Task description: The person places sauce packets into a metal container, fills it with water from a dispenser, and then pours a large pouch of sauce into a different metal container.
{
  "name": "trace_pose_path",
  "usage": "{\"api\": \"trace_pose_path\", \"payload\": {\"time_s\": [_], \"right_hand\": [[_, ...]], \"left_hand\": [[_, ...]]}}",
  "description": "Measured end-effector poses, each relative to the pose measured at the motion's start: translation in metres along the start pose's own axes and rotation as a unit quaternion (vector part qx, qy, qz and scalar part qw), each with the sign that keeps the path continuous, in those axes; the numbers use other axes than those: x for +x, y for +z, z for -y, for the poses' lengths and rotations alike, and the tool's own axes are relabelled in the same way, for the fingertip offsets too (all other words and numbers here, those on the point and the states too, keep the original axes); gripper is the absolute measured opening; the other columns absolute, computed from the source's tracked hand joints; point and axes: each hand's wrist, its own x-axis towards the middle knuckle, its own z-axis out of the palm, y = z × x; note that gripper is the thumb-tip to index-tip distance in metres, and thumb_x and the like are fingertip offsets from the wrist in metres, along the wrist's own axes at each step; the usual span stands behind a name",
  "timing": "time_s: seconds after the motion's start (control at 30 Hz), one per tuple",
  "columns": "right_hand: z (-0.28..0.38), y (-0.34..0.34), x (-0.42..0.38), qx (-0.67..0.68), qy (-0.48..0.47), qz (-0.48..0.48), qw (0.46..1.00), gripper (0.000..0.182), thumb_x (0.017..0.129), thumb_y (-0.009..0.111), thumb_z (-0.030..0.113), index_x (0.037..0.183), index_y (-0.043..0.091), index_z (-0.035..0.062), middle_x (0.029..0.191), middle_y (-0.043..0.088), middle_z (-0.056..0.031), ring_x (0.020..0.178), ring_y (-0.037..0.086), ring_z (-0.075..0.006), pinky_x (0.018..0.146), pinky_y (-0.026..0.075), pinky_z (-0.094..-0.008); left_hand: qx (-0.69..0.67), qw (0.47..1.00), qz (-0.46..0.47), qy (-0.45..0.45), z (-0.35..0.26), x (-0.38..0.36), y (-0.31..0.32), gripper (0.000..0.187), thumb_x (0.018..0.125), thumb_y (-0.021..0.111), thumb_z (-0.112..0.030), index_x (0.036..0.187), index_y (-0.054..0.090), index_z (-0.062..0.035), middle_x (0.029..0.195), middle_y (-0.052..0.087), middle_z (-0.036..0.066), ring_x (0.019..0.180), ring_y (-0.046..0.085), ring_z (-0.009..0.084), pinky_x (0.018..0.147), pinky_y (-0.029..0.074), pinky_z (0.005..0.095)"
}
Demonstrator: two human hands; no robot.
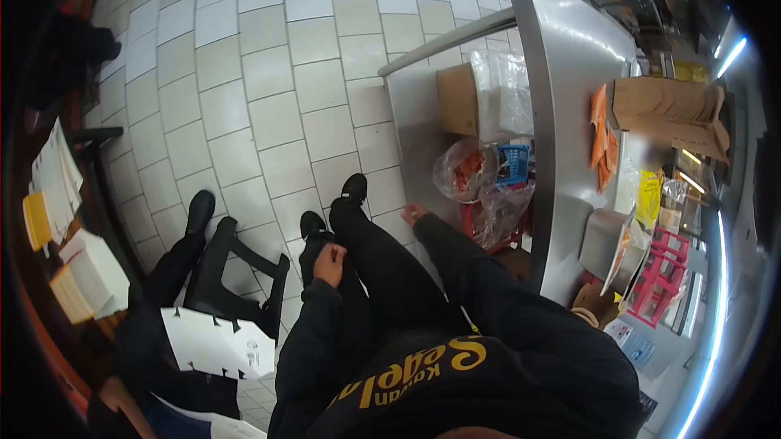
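Note:
My left hand (329, 265) hangs above my left leg, its fingers curled in and nothing visible in them. Lower down beside the steel table, my right hand (414, 213) shows just past its dark sleeve; its fingers are also bent inward, and I see no object in them. Closest to the right hand is the table's lower shelf, with a clear plastic bag of orange-red contents (467, 175) and a blue basket (512, 163). A black plastic stool (232, 264) stands left of my legs.
On the steel table (561, 48) lie an orange cloth (602, 142), flattened brown cardboard (671, 113) and a pink rack (661, 276). At left, another person's leg (167, 268) stretches out beside a white cardboard piece (221, 345). White box stacks (93, 272) lie farther left.

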Motion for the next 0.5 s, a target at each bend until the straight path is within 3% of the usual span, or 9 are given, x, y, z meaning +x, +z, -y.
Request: {"api": "trace_pose_path", "payload": {"time_s": [0.03,0.07,0.13,0.2,0.23,0.27,0.33,0.43,0.5], "right_hand": [[-0.010,-0.007,0.021,-0.033,-0.025,-0.040,0.998,0.041,0.079,0.066,0.030,0.111,0.055,0.0077,0.104,0.060,-0.0122,0.097,0.058,-0.0269,0.086,0.045,-0.0384],[-0.016,-0.016,0.044,-0.067,-0.053,-0.083,0.993,0.047,0.077,0.069,0.032,0.114,0.053,0.0076,0.111,0.057,-0.0148,0.105,0.054,-0.0298,0.091,0.042,-0.0403],[-0.024,-0.046,0.100,-0.066,-0.085,-0.209,0.972,0.062,0.072,0.072,0.036,0.120,0.047,0.0058,0.121,0.049,-0.0193,0.115,0.045,-0.0349,0.097,0.035,-0.0424],[-0.013,-0.087,0.141,-0.044,-0.175,-0.400,0.899,0.067,0.071,0.074,0.029,0.124,0.043,0.0026,0.118,0.052,-0.0189,0.112,0.049,-0.0324,0.096,0.037,-0.0400],[-0.009,-0.113,0.164,-0.123,-0.186,-0.470,0.854,0.068,0.069,0.074,0.029,0.124,0.043,0.0025,0.120,0.050,-0.0194,0.113,0.047,-0.0336,0.097,0.036,-0.0410],[-0.010,-0.136,0.181,-0.200,-0.186,-0.533,0.801,0.069,0.068,0.075,0.029,0.124,0.042,0.0023,0.122,0.049,-0.0198,0.115,0.046,-0.0349,0.098,0.036,-0.0420],[-0.015,-0.194,0.223,-0.139,-0.214,-0.525,0.812,0.069,0.067,0.073,0.039,0.118,0.045,0.0030,0.123,0.046,-0.0237,0.117,0.042,-0.0383,0.099,0.032,-0.0481],[-0.010,-0.267,0.250,-0.216,-0.173,-0.603,0.748,0.067,0.063,0.075,0.046,0.113,0.047,0.0118,0.134,0.037,-0.0161,0.124,0.035,-0.0360,0.097,0.030,-0.0555],[-0.004,-0.284,0.258,-0.224,-0.123,-0.625,0.737,0.065,0.061,0.076,0.048,0.110,0.049,0.0151,0.138,0.033,-0.0130,0.127,0.032,-0.0346,0.096,0.030,-0.0577]], "left_hand": [[0.041,0.998,-0.042,0.018,-0.054,0.012,-0.009,0.008,0.092,0.048,-0.013,0.090,0.053,-0.0061,0.084,0.061,0.002,0.072,0.058,0.0112,0.067,0.047,0.0267],[-0.032,0.998,-0.051,-0.006,-0.083,0.029,-0.008,0.008,0.092,0.048,-0.013,0.090,0.053,-0.0060,0.082,0.061,0.003,0.071,0.058,0.0114,0.066,0.047,0.0268],[-0.101,0.993,-0.060,-0.013,-0.103,0.083,0.006,0.009,0.092,0.048,-0.013,0.090,0.053,-0.0058,0.081,0.061,0.003,0.070,0.058,0.0116,0.065,0.047,0.0269],[-0.111,0.994,-0.002,0.010,-0.098,0.137,0.022,0.012,0.092,0.050,-0.016,0.091,0.052,-0.0046,0.079,0.060,0.006,0.069,0.058,0.0139,0.065,0.046,0.0279],[-0.109,0.994,-0.001,0.015,-0.087,0.168,0.028,0.012,0.092,0.050,-0.016,0.091,0.052,-0.0046,0.079,0.060,0.006,0.069,0.058,0.0139,0.065,0.046,0.0279],[-0.017,0.998,0.051,0.033,-0.070,0.195,0.035,0.014,0.091,0.051,-0.018,0.093,0.052,-0.0041,0.080,0.061,0.008,0.070,0.059,0.0168,0.066,0.047,0.0296],[0.185,0.975,0.122,0.021,-0.064,0.234,0.038,0.021,0.089,0.054,-0.023,0.095,0.053,-0.0033,0.082,0.062,0.013,0.074,0.061,0.0239,0.069,0.047,0.0348],[0.185,0.970,0.141,0.062,-0.077,0.283,0.018,0.024,0.087,0.057,-0.025,0.093,0.053,-0.0013,0.084,0.062,0.015,0.078,0.060,0.0323,0.070,0.046,0.0389],[0.113,0.980,0.104,0.123,-0.090,0.312,0.000,0.021,0.088,0.056,-0.022,0.093,0.053,-0.0013,0.086,0.062,0.014,0.072,0.061,0.0285,0.065,0.047,0.0361]]}}
